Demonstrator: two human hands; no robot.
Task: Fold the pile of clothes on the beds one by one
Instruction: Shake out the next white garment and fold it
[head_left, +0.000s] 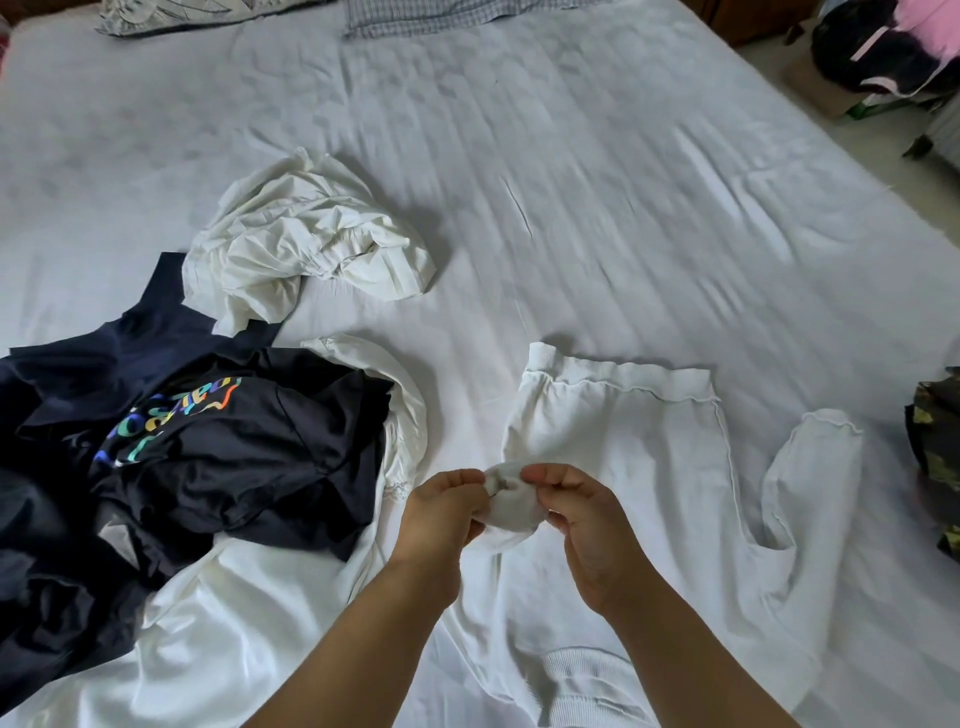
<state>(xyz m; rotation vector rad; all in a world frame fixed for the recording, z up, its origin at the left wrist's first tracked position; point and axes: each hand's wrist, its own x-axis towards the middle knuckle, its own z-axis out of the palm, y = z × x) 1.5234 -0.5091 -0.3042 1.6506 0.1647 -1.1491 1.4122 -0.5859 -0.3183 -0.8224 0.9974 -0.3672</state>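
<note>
Both hands meet near the middle of the bed (571, 156), each pinching one side of a small white sock (511, 506). The left hand (441, 512) curls its fingers around the sock's left edge; the right hand (582, 514) nips the right edge between thumb and fingertips. The sock is lifted clear of the sheet, probably so its opening can be stretched or turned before it is folded or rolled.

Beneath and to the right of the hands lies a white sweatshirt (649, 467), spread fairly flat with its ribbed hem on the far side and one sleeve bent to the right, as if laid out ready for folding. To the left sits the unfolded pile: dark clothes (208, 457), one showing rainbow lettering, heaped on a white garment (234, 623). Beyond it is one crumpled white piece (311, 234), apart from the pile.

Count: one sock in hand, one sweatshirt laid out, one crumpled white piece, one mixed pile. A camouflage item (940, 447) shows at the right edge.
</note>
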